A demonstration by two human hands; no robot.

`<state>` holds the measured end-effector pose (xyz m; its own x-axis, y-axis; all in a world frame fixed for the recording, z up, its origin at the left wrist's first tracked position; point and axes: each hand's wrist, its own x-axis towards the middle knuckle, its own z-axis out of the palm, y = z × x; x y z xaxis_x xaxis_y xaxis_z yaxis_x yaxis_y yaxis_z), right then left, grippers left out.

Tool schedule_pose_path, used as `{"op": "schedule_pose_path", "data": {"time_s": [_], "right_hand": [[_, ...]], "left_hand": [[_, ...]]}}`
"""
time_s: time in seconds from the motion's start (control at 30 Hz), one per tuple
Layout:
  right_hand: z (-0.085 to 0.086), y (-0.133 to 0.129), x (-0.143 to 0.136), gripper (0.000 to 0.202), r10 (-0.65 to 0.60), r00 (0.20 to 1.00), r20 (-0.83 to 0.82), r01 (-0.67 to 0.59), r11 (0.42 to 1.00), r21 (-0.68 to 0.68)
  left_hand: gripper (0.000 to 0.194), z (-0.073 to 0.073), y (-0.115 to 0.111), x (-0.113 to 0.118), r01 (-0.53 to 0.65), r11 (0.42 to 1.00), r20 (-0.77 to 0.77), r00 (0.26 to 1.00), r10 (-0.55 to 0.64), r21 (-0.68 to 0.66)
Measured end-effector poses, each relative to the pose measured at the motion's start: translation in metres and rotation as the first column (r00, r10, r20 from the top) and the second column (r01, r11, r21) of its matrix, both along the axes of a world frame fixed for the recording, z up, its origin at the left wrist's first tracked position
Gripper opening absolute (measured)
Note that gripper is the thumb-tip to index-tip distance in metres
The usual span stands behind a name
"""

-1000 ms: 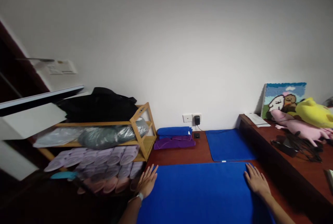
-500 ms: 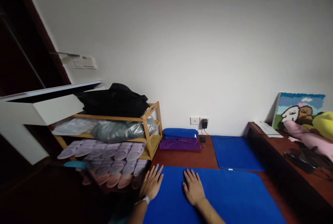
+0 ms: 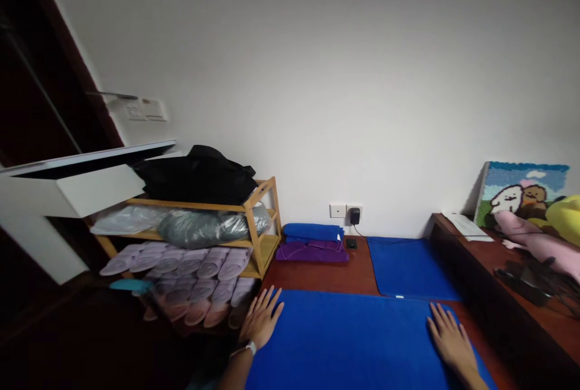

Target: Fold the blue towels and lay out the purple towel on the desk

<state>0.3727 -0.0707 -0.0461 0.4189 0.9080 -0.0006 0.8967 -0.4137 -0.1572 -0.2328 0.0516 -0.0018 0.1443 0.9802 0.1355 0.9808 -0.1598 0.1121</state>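
Got my big rectangular blue cloth [image 3: 348, 342] flat on the reddish-brown counter [image 3: 321, 277], left hand [image 3: 263, 320] palm-down, fingers spread, at its far-left corner, right hand [image 3: 449, 335] likewise near its far-right one.

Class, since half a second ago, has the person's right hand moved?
Yes, rightward. The right hand was roughly below the wall sockets; now it is well right of them, near the right edge of the large blue cloth.

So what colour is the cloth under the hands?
The cloth is blue, in the head view.
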Motion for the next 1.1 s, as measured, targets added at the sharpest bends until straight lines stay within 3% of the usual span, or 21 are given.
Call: {"op": "schedule_pose_path", "data": {"time_s": [0.1, 0.23, 0.33, 0.43, 0.5, 0.57, 0.7, 0.8, 0.87, 0.97, 1.03, 1.1], "right_hand": [[-0.023, -0.005, 0.046, 0.084, -0.035, 0.999, -0.02, 0.036, 0.998, 0.05], [-0.038, -0.005, 0.061, 0.086, -0.027, 0.998, -0.053, 0.031, 0.997, 0.069], [-0.032, -0.005, 0.058, 0.088, -0.047, 0.995, -0.092, 0.053, 0.996, 0.069], [-0.012, -0.003, 0.038, 0.09, -0.058, 0.993, -0.101, 0.072, 0.987, 0.14], [0.008, -0.002, 0.005, 0.09, -0.005, 0.996, -0.085, 0.025, 0.973, 0.231], [0.031, -0.002, -0.05, 0.088, 0.108, 0.991, -0.076, -0.083, 0.958, 0.276], [0.072, -0.005, -0.204, 0.072, 0.439, 0.891, -0.116, -0.405, 0.884, 0.234], [0.084, -0.008, -0.311, 0.066, 0.599, 0.775, -0.203, -0.57, 0.8, 0.187], [0.082, -0.009, -0.358, 0.066, 0.618, 0.741, -0.262, -0.598, 0.785, 0.161], [0.072, -0.008, -0.38, 0.065, 0.615, 0.726, -0.308, -0.601, 0.785, 0.15], [0.067, -0.01, -0.364, 0.066, 0.595, 0.746, -0.298, -0.58, 0.801, 0.147], [0.062, -0.015, -0.327, 0.068, 0.535, 0.802, -0.265, -0.522, 0.844, 0.121]], "left_hand": [[0.06, 0.0, -0.001, -0.001, 0.002, 1.0, 0.007, 1.0, -0.002, -0.004], [0.056, 0.001, -0.005, 0.0, 0.009, 1.0, 0.02, 1.0, -0.009, 0.017], [0.055, 0.006, -0.008, 0.002, -0.008, 0.999, 0.022, 1.0, 0.007, 0.048], [0.054, 0.016, -0.012, 0.006, 0.021, 0.995, 0.011, 1.0, -0.022, 0.102], [0.054, 0.022, -0.018, 0.011, 0.072, 0.986, 0.015, 0.997, -0.076, 0.153], [0.053, 0.022, -0.031, 0.016, 0.113, 0.978, 0.032, 0.992, -0.121, 0.178], [0.05, 0.009, -0.07, 0.025, 0.195, 0.972, 0.07, 0.976, -0.205, 0.131], [0.052, -0.003, -0.097, 0.023, 0.205, 0.976, 0.073, 0.975, -0.211, 0.072], [0.053, -0.006, -0.106, 0.021, 0.192, 0.981, 0.062, 0.979, -0.194, 0.041], [0.054, -0.002, -0.109, 0.02, 0.181, 0.983, 0.043, 0.983, -0.181, 0.012], [0.054, 0.003, -0.108, 0.021, 0.173, 0.985, 0.037, 0.984, -0.173, 0.001], [0.055, 0.007, -0.107, 0.024, 0.169, 0.986, 0.034, 0.985, -0.169, -0.002]]}}
